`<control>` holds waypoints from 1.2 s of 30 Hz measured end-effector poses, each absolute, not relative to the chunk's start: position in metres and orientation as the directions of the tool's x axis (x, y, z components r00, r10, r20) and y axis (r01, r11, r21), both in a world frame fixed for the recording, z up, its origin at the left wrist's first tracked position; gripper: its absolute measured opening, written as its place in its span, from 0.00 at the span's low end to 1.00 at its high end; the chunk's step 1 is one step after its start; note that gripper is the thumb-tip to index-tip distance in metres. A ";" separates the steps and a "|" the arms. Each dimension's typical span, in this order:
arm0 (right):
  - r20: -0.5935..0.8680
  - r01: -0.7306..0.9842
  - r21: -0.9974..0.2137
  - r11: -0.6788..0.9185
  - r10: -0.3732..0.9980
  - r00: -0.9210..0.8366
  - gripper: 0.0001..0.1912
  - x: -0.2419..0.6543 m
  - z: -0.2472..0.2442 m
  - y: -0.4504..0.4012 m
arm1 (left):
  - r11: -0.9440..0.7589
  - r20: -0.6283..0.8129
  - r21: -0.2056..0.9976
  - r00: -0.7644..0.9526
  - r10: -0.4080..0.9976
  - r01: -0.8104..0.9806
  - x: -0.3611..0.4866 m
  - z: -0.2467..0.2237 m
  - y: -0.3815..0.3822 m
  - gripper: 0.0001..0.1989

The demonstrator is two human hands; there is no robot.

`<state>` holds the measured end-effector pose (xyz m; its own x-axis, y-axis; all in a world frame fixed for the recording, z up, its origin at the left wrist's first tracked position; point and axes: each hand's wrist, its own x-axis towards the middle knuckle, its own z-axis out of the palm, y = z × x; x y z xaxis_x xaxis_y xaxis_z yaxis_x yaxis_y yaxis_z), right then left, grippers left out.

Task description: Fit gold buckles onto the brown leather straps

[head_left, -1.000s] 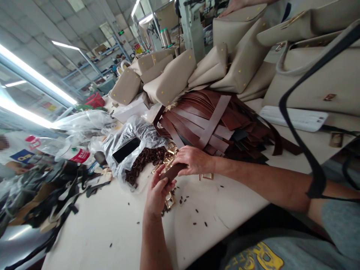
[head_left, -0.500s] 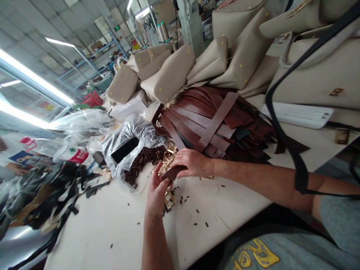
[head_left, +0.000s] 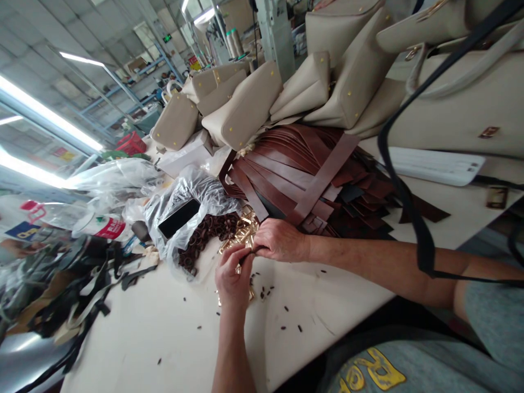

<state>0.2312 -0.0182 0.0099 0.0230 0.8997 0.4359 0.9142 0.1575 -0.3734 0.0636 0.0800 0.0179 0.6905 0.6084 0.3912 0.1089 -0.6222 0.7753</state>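
My left hand (head_left: 233, 273) and my right hand (head_left: 282, 241) meet above the white table, fingers pinched together. Between them is a brown leather strap (head_left: 254, 250), mostly covered by the fingers. Gold metal buckles (head_left: 248, 226) lie loose just behind and beneath the hands. To their left, a heap of small dark brown leather loops (head_left: 200, 240) spills from a clear plastic bag (head_left: 192, 188). Beyond my right hand spreads a thick fan of brown leather straps (head_left: 286, 158), with one strap (head_left: 327, 174) lying across it.
Beige handbags (head_left: 245, 103) are piled along the back and right. A black phone (head_left: 179, 218) rests on the plastic bag. Dark scraps (head_left: 61, 295) and a bottle (head_left: 100, 225) lie at left; small dark bits dot the white tabletop (head_left: 164, 322). A black strap (head_left: 409, 202) hangs at right.
My hands have drawn closer together, and the leather strap between them has turned so that less of it shows. My left hand has rotated, its fingers now bent inward.
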 end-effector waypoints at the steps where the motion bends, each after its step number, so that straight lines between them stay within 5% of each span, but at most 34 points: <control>1: 0.445 0.919 -0.362 0.155 0.895 0.024 0.06 0.231 0.010 -0.018 | -0.678 0.451 0.730 0.682 0.576 0.089 0.064 0.018 0.080 0.05; 6: 0.476 0.915 -0.380 0.139 0.877 0.065 0.04 0.229 0.013 -0.019 | -0.888 0.696 0.461 0.615 0.370 0.013 0.067 0.018 0.079 0.05; 10: 0.442 0.922 -0.374 0.097 0.893 0.086 0.05 0.235 0.011 -0.018 | -0.860 0.737 0.509 0.534 0.414 -0.036 0.059 0.024 0.076 0.03; 12: 0.431 0.926 -0.372 0.064 0.895 0.111 0.06 0.240 0.010 -0.018 | -0.749 0.681 0.645 0.562 0.471 -0.154 0.052 0.029 0.073 0.07; 15: 0.427 0.926 -0.376 0.041 0.894 0.134 0.06 0.244 0.009 -0.018 | -0.503 0.468 0.831 0.787 0.401 -0.238 0.043 0.038 0.068 0.28; 18: 0.455 0.921 -0.387 0.051 0.879 0.143 0.05 0.244 0.011 -0.020 | -0.386 0.129 0.923 0.955 0.267 -0.017 0.043 0.042 0.065 0.35; 21: 0.520 0.910 -0.402 0.099 0.843 0.138 0.05 0.243 0.015 -0.023 | -0.397 -0.137 0.865 0.906 0.401 0.306 0.048 0.040 0.070 0.31; 23: 0.558 0.906 -0.401 0.135 0.820 0.125 0.06 0.242 0.016 -0.025 | -0.342 -0.147 0.839 0.782 0.606 0.423 0.051 0.034 0.076 0.28; 26: 0.581 0.905 -0.391 0.167 0.807 0.102 0.06 0.240 0.013 -0.026 | -0.149 -0.121 0.925 0.644 0.756 0.350 0.054 0.024 0.085 0.26; 30: 0.587 0.904 -0.379 0.199 0.807 0.069 0.09 0.238 0.006 -0.025 | 0.083 -0.189 0.978 0.650 0.736 0.191 0.058 0.014 0.089 0.27; 36: 0.580 0.883 -0.400 0.247 0.814 0.035 0.17 0.234 0.005 -0.024 | 0.129 -0.216 0.975 0.652 0.727 0.180 0.055 0.007 0.090 0.26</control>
<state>0.2336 -0.0239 0.0050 0.0348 0.8140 0.5798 0.8827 0.2469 -0.3997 0.0549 0.0899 0.0069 0.6516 0.7271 -0.2161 0.1799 0.1286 0.9752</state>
